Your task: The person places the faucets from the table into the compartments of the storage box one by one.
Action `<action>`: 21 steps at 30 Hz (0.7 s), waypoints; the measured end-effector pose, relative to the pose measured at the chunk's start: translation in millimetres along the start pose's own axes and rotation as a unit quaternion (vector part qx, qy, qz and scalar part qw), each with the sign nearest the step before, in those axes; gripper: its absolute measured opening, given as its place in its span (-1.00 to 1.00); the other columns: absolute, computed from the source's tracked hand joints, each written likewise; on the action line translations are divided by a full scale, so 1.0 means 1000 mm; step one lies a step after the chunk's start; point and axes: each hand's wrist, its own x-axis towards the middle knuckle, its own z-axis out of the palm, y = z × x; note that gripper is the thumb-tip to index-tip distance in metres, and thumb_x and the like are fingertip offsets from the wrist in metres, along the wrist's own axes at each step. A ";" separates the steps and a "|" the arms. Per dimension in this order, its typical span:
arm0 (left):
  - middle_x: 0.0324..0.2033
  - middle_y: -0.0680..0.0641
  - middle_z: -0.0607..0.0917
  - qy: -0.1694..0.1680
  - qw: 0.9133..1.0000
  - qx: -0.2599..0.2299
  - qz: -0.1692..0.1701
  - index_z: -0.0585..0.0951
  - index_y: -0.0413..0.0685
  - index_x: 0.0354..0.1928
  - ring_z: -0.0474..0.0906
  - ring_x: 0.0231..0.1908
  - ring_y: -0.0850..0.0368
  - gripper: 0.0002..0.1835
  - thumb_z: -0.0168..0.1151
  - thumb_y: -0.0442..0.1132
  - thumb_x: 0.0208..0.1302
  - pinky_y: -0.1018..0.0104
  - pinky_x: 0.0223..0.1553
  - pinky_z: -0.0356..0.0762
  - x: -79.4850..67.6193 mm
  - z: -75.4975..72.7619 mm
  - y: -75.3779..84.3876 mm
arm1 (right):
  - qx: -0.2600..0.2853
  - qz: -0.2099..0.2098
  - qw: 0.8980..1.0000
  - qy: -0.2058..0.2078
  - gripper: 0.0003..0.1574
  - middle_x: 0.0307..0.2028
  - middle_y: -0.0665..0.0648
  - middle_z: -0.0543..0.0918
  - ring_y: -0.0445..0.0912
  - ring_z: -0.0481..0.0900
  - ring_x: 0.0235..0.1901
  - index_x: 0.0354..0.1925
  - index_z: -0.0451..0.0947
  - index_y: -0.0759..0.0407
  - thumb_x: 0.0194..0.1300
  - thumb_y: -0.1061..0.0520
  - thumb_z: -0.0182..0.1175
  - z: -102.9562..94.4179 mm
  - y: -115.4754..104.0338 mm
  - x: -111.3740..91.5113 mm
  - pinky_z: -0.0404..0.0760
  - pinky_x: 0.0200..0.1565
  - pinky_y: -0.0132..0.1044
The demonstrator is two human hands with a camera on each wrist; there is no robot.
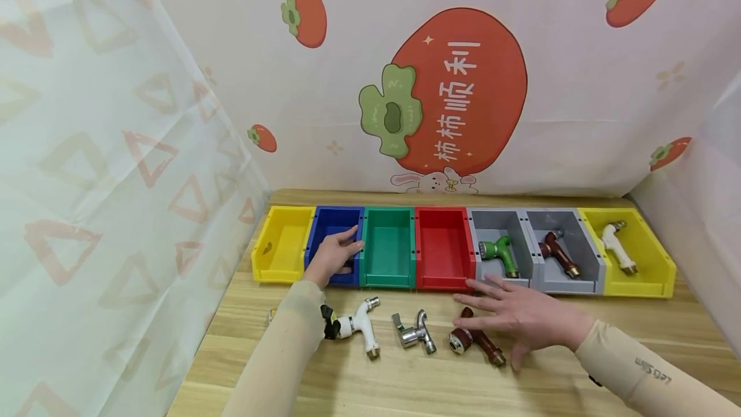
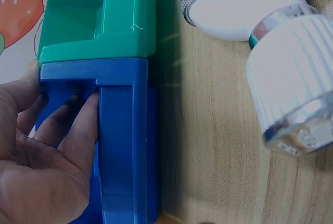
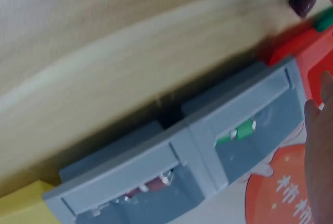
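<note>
My left hand (image 1: 334, 256) reaches into the blue bin (image 2: 118, 146) and grips its side wall next to the green bin (image 1: 386, 250). In the left wrist view the thumb lies at the wall's rim while the fingers press its inner side. My right hand (image 1: 523, 315), fingers spread, hovers over the wood beside a dark red faucet (image 1: 485, 345) and holds nothing. Its fingertips come close to the front of the red bin (image 1: 444, 246). A white faucet (image 1: 363, 327) lies near my left forearm, and a chrome faucet (image 1: 417, 333) lies between the two coloured ones.
Two grey bins hold a green faucet (image 1: 502, 253) and another dark red faucet (image 1: 558, 255). In the right-end yellow bin (image 1: 648, 262) lies a white faucet (image 1: 615, 246). Another yellow bin (image 1: 283, 243) ends the row at left. Printed sheets (image 1: 556, 114) wall the table's back and sides.
</note>
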 end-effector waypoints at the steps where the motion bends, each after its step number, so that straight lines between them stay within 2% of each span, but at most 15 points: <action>1: 0.42 -0.05 0.48 0.000 1.000 0.000 0.002 0.26 0.46 0.55 0.51 0.31 -0.10 -0.35 0.21 0.01 0.51 -0.06 0.10 0.66 0.000 0.000 0.000 | 0.004 -0.008 1.000 0.000 0.46 0.58 0.07 0.18 0.30 0.16 0.50 0.59 0.13 -0.34 -0.24 -0.62 0.41 0.002 -0.002 0.001 0.29 0.35 0.36; 4: 0.42 -0.04 0.47 0.001 1.000 -0.004 0.000 0.27 0.47 0.55 0.50 0.32 -0.09 -0.35 0.21 0.01 0.50 -0.06 0.11 0.66 0.000 0.000 0.000 | 0.003 -0.032 0.999 0.004 0.46 0.58 0.09 0.18 0.31 0.21 0.48 0.60 0.13 -0.32 -0.23 -0.69 0.32 0.007 -0.008 0.004 0.36 0.30 0.37; 12: 0.41 -0.03 0.49 0.001 1.000 -0.006 -0.003 0.28 0.49 0.54 0.51 0.31 -0.09 -0.36 0.22 0.01 0.50 -0.06 0.10 0.66 0.001 0.001 -0.001 | -0.003 -0.056 0.998 0.002 0.40 0.55 0.10 0.25 0.31 0.28 0.45 0.60 0.13 -0.31 -0.14 -0.66 0.33 0.022 -0.017 0.004 0.45 0.28 0.30; 18: 0.41 -0.03 0.49 0.001 1.000 -0.003 -0.006 0.29 0.49 0.53 0.51 0.32 -0.08 -0.36 0.23 0.00 0.50 -0.06 0.10 0.66 0.001 0.002 0.000 | -0.004 -0.055 0.999 0.000 0.39 0.52 0.11 0.31 0.28 0.31 0.44 0.60 0.12 -0.31 -0.10 -0.43 0.55 0.029 -0.019 0.004 0.44 0.27 0.31; 21: 0.41 -0.03 0.48 0.001 1.000 -0.005 -0.007 0.29 0.49 0.54 0.51 0.32 -0.09 -0.36 0.22 0.00 0.50 -0.06 0.11 0.66 0.001 0.001 0.001 | -0.013 -0.054 0.998 0.002 0.35 0.50 0.10 0.34 0.26 0.32 0.43 0.60 0.12 -0.34 -0.06 -0.33 0.58 0.030 -0.020 0.005 0.43 0.28 0.31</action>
